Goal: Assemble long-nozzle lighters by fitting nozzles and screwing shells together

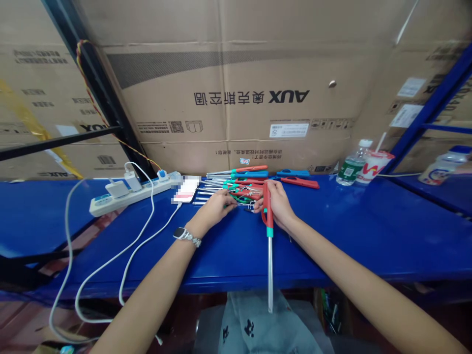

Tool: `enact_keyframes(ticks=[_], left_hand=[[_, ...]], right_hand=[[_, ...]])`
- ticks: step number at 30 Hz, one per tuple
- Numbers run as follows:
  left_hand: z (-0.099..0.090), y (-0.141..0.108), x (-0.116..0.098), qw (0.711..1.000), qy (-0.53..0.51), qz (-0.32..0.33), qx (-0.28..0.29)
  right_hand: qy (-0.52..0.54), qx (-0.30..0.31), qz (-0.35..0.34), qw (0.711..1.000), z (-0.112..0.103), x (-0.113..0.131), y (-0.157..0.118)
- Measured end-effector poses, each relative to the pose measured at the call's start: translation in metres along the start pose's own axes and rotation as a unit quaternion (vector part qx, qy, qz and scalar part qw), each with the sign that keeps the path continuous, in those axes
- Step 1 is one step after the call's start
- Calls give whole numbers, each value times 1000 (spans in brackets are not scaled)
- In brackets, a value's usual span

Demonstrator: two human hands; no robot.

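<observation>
Red lighter [269, 209] — right hand [280, 204] curled around it.

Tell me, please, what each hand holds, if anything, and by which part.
Right hand: a red lighter, by its handle. Left hand: its hold cannot be told.

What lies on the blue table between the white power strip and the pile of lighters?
In the head view, a phone lies between the power strip and the lighters, with a white cable at its near end.
</observation>
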State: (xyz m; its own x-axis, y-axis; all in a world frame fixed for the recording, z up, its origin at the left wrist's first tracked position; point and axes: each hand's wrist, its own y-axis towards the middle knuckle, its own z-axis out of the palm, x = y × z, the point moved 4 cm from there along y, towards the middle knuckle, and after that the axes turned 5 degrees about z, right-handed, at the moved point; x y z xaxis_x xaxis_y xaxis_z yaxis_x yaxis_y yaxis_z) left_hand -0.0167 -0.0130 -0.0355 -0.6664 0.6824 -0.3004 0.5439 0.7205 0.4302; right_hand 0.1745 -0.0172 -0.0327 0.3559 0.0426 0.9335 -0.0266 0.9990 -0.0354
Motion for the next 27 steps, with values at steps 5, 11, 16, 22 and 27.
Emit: enact_keyframes(ticks=[5, 11, 16, 22, 27], left_hand=[[-6, -1, -8, 999, -15, 28, -42], [-4, -2, -48, 983, -162, 77, -46], [-6, 1, -67, 939, -297, 44, -168], [-21, -1, -30, 848, -388, -69, -355], [-18, 4, -17, 859, -408, -98, -295]], right_hand=[[45, -61, -38, 996, -9, 4, 6], [104, -157, -137, 973, -32, 13, 19], [105, -172, -113, 973, -35, 12, 15], [-134, -10, -17, 991, -20, 10, 3], [-263, 222, -1, 939, 5, 5, -14]])
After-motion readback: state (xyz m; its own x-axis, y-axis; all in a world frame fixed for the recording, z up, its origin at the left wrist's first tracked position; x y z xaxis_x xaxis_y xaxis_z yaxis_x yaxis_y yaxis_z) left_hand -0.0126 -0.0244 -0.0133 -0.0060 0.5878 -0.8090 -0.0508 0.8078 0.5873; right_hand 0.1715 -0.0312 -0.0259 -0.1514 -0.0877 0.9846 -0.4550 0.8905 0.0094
